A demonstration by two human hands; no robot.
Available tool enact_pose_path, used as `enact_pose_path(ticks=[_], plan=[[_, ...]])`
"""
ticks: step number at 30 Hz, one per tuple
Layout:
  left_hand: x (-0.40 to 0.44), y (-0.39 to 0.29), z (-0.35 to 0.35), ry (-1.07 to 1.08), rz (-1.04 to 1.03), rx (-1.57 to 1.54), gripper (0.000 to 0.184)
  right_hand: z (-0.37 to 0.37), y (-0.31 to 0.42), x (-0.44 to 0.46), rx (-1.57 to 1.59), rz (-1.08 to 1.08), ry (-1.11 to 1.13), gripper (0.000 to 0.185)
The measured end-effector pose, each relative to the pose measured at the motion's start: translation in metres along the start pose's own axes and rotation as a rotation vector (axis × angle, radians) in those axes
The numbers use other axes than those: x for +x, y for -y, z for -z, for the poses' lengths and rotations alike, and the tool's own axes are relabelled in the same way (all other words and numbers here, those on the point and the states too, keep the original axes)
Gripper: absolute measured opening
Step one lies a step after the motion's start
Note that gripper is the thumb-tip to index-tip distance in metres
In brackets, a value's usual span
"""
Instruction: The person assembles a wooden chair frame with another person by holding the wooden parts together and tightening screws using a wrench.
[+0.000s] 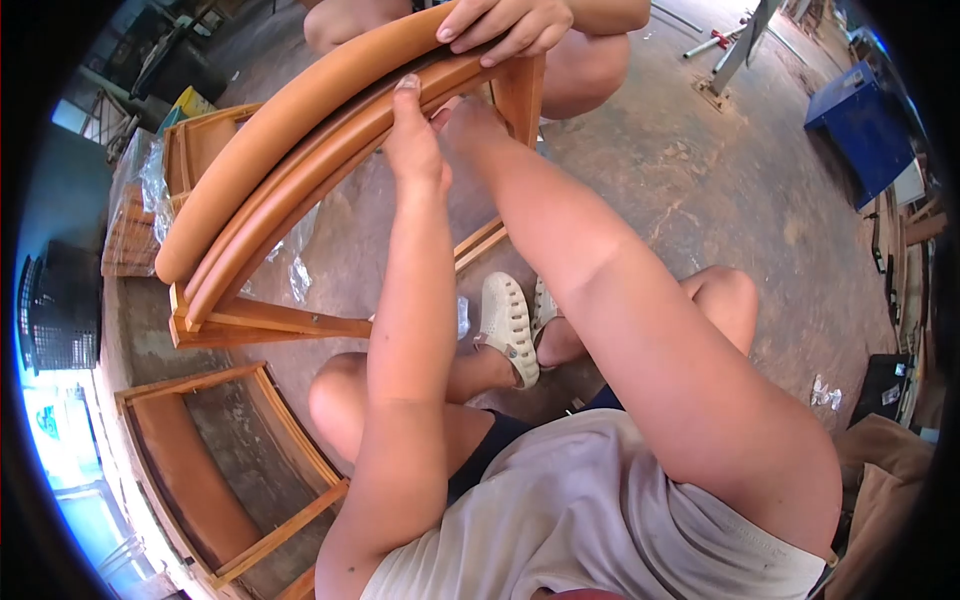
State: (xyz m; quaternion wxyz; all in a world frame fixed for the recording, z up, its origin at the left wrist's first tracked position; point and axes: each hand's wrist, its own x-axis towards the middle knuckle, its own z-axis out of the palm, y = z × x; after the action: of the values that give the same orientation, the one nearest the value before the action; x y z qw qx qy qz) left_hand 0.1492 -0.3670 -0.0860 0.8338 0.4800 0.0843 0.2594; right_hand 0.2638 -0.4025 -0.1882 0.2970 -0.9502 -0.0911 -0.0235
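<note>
Three hands are showing at the curved frame (262,215), which is spanning the space just ahead of the pale shoes (508,325). The left hand (415,138) is clamping onto the frame's inner rail (335,143), its thumb pressing on top and its fingers hiding beneath. The right hand (472,128) is reaching under the same rail, just beside the left; whether it is closing on anything, I cannot tell. A co-worker's hand (515,25) is lying across the frame's far end. Along the frame's outer side, a padded band (300,118) is running. Nearer than the frame, a second frame (290,520) is resting; well to its right, a blue box (860,130) is standing.
</note>
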Motion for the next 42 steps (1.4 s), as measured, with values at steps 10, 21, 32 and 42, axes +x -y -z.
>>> enact_pose_path(ticks=[10, 21, 32, 42], plan=[[0.003, 0.0, 0.004, -0.04, 0.052, 0.005, 0.051, 0.03, 0.023, -0.004, -0.303, 0.203, 0.227, 0.022], [0.021, 0.016, 0.056, 0.433, -0.01, 0.347, 0.039, 0.006, 0.019, 0.026, -0.531, 0.375, 0.289, 0.021], [0.028, 0.189, 0.145, 0.11, 0.397, 0.641, 0.033, -0.003, 0.014, 0.033, -0.573, 0.452, 0.296, 0.02], [0.009, 0.201, 0.075, -0.094, 0.611, -0.224, 0.029, -0.002, 0.011, 0.041, -0.575, 0.49, 0.303, 0.019]])
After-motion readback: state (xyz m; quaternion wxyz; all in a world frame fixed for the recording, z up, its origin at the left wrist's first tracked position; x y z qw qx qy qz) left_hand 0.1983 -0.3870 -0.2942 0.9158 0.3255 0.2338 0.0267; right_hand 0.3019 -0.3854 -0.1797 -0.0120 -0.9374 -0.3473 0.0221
